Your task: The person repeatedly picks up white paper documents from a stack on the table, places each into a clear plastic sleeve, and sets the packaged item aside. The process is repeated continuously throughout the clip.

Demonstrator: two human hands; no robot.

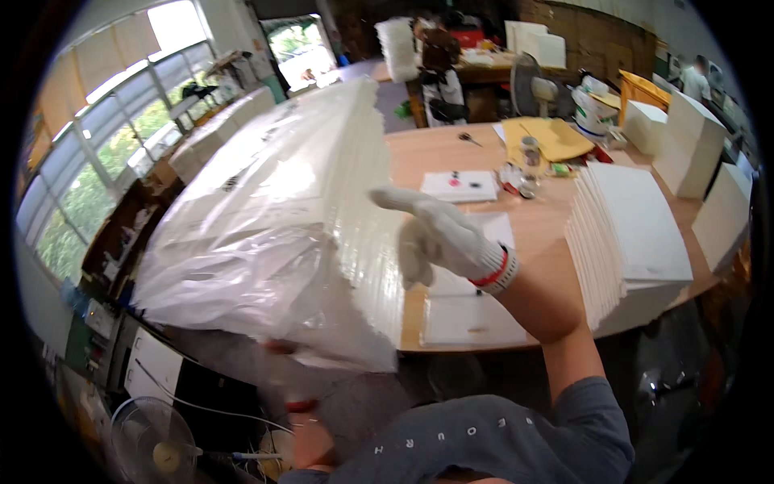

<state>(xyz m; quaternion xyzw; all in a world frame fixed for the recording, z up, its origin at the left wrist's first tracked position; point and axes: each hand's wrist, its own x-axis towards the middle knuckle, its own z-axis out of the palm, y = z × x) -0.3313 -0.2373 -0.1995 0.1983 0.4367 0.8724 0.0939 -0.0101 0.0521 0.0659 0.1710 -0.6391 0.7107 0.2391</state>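
Note:
In a white knit glove with a red-edged cuff, my right hand [447, 238] is raised over the table, just right of a tall stack of clear plastic-sleeved white sheets [282, 210]. One finger stretches out to the left, the others bend downward, apart from it, and nothing shows between them. My left hand [282, 375] is low at the near edge of that stack, by the loose plastic; it is blurred and its fingers cannot be made out. White flat packs [476, 323] lie on the table below my right hand.
To the right stands a thick stack of white sheets [637, 226], with white blocks [685, 145] behind it. Scissors [469, 139], a yellow envelope [552, 139], a jar [530, 151] and a white bucket [592, 113] sit farther back. A fan [165, 452] stands at lower left.

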